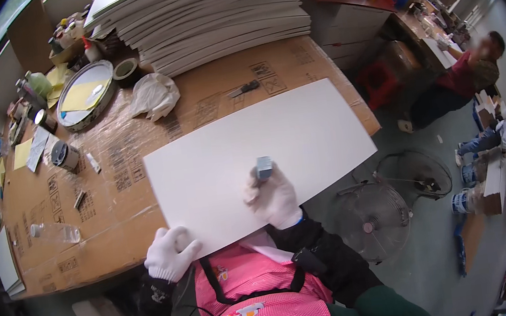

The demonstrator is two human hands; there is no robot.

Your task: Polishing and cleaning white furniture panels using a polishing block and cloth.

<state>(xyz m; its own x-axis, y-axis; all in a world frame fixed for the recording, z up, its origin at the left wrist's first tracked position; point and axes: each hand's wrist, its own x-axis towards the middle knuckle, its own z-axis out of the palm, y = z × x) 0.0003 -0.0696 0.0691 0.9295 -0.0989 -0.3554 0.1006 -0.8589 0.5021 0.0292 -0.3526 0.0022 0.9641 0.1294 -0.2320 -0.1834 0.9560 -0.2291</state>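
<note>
A large white board [221, 155] lies on the cardboard-covered table in front of me, its near edge reaching my pink apron. At its near left corner is my left hand [171, 254], in a white glove, with the fingers curled and closed on the edge. My right hand [277, 202], also gloved, is above the middle of the board, palm partly turned up. Its fingers are closed on a small blue-grey block [264, 167], whose exact kind I cannot make out. A utility knife [244, 88] with a dark handle lies beyond the board's far edge.
A tall stack of white boards [217, 20] stands at the back. Left on the table [117, 238] are a round tray [86, 96], a crumpled white cloth [156, 96], a can [64, 155] and a clear bottle [57, 232]. Floor fans [371, 222] stand right; two people are farther off.
</note>
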